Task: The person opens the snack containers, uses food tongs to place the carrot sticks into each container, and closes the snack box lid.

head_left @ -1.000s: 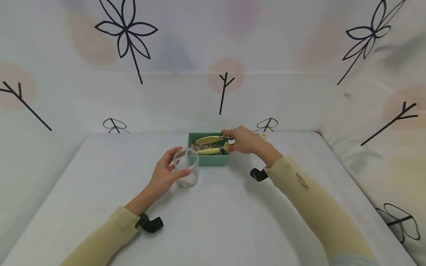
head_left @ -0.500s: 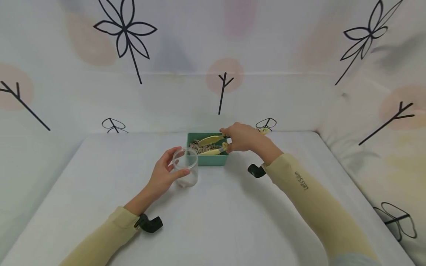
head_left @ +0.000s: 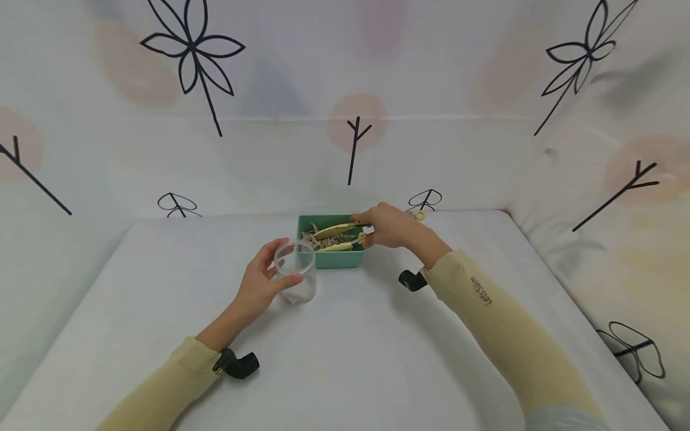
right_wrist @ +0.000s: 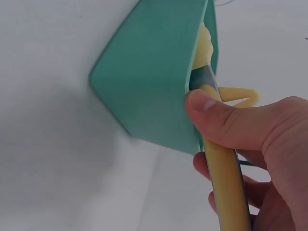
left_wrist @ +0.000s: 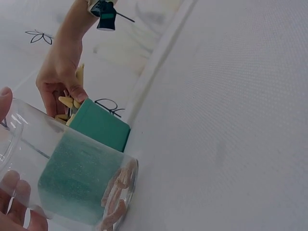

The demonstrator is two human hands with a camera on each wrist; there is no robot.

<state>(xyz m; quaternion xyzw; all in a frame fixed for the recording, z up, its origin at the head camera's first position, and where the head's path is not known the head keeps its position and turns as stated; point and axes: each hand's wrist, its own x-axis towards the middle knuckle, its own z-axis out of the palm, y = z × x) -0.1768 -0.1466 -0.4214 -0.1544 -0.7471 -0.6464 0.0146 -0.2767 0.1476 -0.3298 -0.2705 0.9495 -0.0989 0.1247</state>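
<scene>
Holding yellow tongs (right_wrist: 224, 175) in right hand (head_left: 390, 225) (left hand (head_left: 260, 280): clear cup (head_left: 300, 284)).

The right hand's grip (right_wrist: 279, 144) holds yellow tongs (right_wrist: 224, 178), their far end inside a green container (right_wrist: 144, 72) standing on the white worktop (right_wrist: 43, 144).

Dark lettering (head_left: 481, 291) on my right sleeve (head_left: 512, 332)
In the head view it sits at 4 o'clock from the centre, small and slightly blurred; as best I can, I read "LetsSlim", the L lowest and the line climbing toward 11 o'clock.
</scene>
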